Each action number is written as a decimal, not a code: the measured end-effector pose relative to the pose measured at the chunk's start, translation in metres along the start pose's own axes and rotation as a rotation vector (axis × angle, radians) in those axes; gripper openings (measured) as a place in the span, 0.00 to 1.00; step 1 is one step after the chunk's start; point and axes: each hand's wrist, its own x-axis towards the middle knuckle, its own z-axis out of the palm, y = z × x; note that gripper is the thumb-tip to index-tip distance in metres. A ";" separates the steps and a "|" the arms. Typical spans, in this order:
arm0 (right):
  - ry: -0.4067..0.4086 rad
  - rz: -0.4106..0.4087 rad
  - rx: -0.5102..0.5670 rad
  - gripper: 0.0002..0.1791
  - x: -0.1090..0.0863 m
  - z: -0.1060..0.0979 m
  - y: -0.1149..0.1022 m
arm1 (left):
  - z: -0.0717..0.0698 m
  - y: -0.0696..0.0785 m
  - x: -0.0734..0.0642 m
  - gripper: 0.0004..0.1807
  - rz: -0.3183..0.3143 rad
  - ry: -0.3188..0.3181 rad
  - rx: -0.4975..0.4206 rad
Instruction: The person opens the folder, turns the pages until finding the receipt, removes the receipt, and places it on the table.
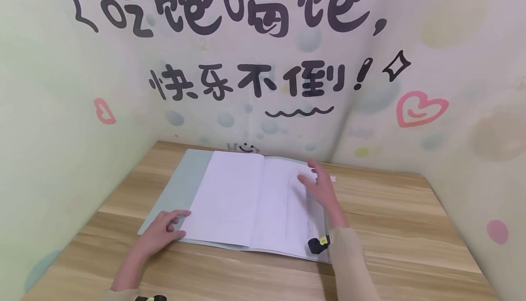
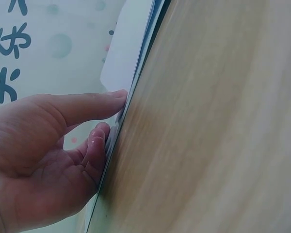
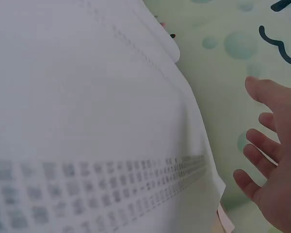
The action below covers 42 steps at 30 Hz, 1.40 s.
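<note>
An open book (image 1: 230, 191) with a pale blue-green cover lies on the wooden table. Its left page is blank, while its right page (image 1: 275, 200) carries columns of small print. My left hand (image 1: 160, 232) rests at the lower left of the book, thumb and fingers touching the edge of the left page over the cover flap (image 1: 181, 182). In the left wrist view the thumb (image 2: 94, 104) lies along the page edge. Above the upper part of the right page hovers my right hand (image 1: 322, 189), fingers spread and loosely bent, with nothing between them.
The wooden table (image 1: 394, 228) extends on both sides of the book. Behind it stands a wall (image 1: 246, 127) with large dark lettering and pink hearts. A small pale tab (image 1: 333, 179) sticks out past the book's right edge. Black wrist cameras sit on both forearms.
</note>
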 end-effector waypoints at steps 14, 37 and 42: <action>-0.017 0.227 -0.027 0.46 -0.021 -0.015 0.031 | 0.000 0.002 -0.001 0.28 -0.017 0.009 -0.005; -0.124 0.266 -0.068 0.46 -0.024 -0.021 0.053 | 0.000 0.003 -0.001 0.28 -0.023 0.011 -0.010; -0.129 0.246 -0.066 0.44 -0.023 -0.021 0.053 | 0.001 0.002 -0.001 0.28 -0.021 0.011 -0.015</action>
